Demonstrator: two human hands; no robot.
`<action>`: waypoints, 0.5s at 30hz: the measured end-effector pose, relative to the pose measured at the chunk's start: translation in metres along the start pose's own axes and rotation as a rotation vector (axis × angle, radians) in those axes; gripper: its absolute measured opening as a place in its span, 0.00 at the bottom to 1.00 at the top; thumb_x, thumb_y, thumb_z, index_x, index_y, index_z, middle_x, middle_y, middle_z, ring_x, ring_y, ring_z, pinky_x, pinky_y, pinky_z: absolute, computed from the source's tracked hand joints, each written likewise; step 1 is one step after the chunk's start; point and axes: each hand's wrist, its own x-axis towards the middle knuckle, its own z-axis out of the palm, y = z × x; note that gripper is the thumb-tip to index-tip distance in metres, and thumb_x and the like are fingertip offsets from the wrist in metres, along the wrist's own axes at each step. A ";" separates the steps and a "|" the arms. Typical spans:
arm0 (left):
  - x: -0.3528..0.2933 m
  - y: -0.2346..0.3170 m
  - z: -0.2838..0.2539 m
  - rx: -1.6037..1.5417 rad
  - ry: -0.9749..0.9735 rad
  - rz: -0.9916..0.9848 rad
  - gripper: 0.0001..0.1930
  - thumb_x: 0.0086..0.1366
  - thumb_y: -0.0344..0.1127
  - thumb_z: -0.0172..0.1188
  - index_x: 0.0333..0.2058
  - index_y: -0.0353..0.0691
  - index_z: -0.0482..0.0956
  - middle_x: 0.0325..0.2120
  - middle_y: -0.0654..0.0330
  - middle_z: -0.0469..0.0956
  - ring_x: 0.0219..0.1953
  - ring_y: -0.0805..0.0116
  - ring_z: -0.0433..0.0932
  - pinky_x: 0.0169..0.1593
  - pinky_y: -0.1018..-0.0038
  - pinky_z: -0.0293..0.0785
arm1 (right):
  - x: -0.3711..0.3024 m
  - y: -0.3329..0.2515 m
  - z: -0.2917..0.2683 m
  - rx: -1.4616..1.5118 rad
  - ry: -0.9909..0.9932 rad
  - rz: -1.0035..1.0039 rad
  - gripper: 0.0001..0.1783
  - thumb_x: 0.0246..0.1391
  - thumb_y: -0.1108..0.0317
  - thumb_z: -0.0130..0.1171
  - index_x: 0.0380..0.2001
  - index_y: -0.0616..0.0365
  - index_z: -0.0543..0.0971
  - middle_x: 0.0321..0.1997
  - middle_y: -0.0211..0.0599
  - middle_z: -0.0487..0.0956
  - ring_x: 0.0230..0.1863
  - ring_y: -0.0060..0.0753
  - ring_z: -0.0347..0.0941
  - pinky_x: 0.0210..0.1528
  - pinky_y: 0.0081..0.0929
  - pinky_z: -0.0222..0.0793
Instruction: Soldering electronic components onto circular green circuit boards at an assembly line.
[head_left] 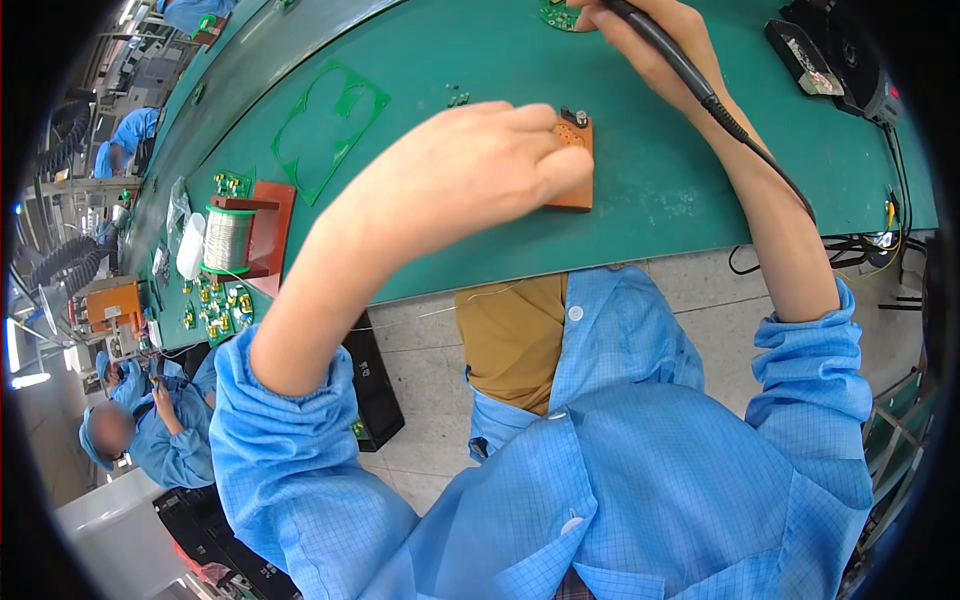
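L hand (490, 155) nr block (572, 200) — R (646, 62) grips tool (672, 52)

This is an electronics workshop: a black pen-shaped soldering iron (668, 48) upper right, a green-rimmed spool of silver wire (229, 240) left, a blue-clad co-worker (172, 452), apparently seated, lower left.

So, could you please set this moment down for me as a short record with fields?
Left hand: bent over a brown block; its fingertips are hidden, so its grip cannot be told
Right hand: holds a black tool handle with a cable; fingertips beside a green circuit board at the picture's top edge, contact unclear
Surface: green worktop
Left on the worktop: green cut-out frame; wire spool by a reddish-brown stand
Nearby: seated co-worker in blue, lower left
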 end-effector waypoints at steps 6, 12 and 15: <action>-0.009 -0.010 0.001 -0.122 -0.027 -0.053 0.06 0.53 0.32 0.52 0.27 0.40 0.64 0.23 0.57 0.69 0.32 0.59 0.72 0.34 0.68 0.71 | -0.004 -0.006 -0.012 -0.283 0.016 0.325 0.07 0.53 0.78 0.49 0.35 0.61 0.73 0.28 0.32 0.75 0.30 0.19 0.72 0.35 0.18 0.67; -0.011 -0.011 0.001 -0.147 -0.033 -0.051 0.06 0.53 0.32 0.52 0.27 0.40 0.63 0.23 0.57 0.69 0.32 0.60 0.72 0.34 0.68 0.71 | -0.005 0.004 -0.018 -0.211 0.053 0.316 0.07 0.53 0.78 0.48 0.36 0.60 0.73 0.29 0.29 0.74 0.33 0.17 0.70 0.37 0.16 0.66; -0.008 -0.008 0.002 -0.048 0.037 0.012 0.06 0.54 0.33 0.52 0.26 0.41 0.64 0.21 0.60 0.71 0.32 0.63 0.73 0.34 0.70 0.71 | -0.005 0.006 -0.017 -0.216 0.066 0.354 0.07 0.53 0.79 0.49 0.36 0.61 0.72 0.29 0.28 0.74 0.33 0.17 0.70 0.37 0.16 0.66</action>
